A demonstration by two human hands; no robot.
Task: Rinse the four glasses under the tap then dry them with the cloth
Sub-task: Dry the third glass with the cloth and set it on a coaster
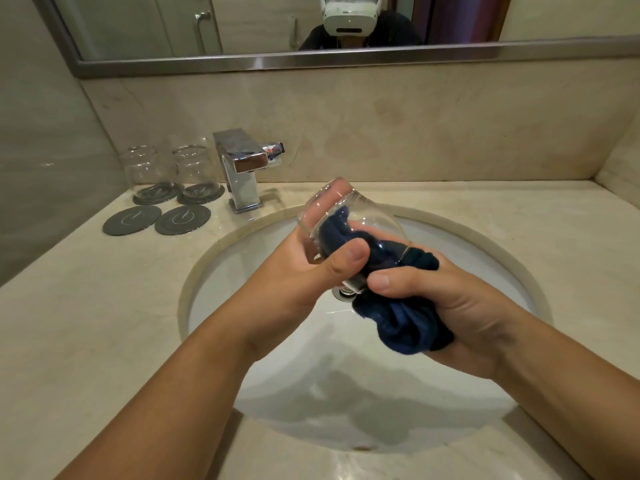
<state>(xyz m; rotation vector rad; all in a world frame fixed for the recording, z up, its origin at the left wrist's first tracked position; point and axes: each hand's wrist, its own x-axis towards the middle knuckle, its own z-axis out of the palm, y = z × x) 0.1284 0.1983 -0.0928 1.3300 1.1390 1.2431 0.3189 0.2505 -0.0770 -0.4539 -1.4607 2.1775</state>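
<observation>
**Item 1, grip, left.** The left hand [304, 268] is grasping a clear glass [349, 216], fingers wrapping behind its wall and thumb pressing across the front. It is holding the glass tilted, in front of the tap [242, 168] and above the sink [294, 382].

**Item 2, grip, right.** The right hand [450, 306] is clenching a dark blue cloth [405, 327] and pushing one end of it into the mouth of the glass. The rest of the cloth is bunching in the palm.

**Item 3, tap.** Chrome, square-bodied. No water is showing at the spout.

**Item 4, left of the tap.** Two glasses [147, 168] [195, 168] are standing side by side on the table [86, 323], apparently mouth-down, each sitting on a round grey coaster.

**Item 5, nearer than those, still left of the tap.** Two bare coasters [132, 220] [182, 220] are lying flat.

**Progress.** Drying is under way on what looks like the third glass. Judging by the two parked glasses, those are already finished, and the bare coasters are likely awaiting this glass and one more. The fourth glass is not appearing in view, so its rinse and dry seem outstanding.

**Markings.** Each coaster is carrying a pale curved emblem. No lettering is reading clearly on any of the things.
</observation>
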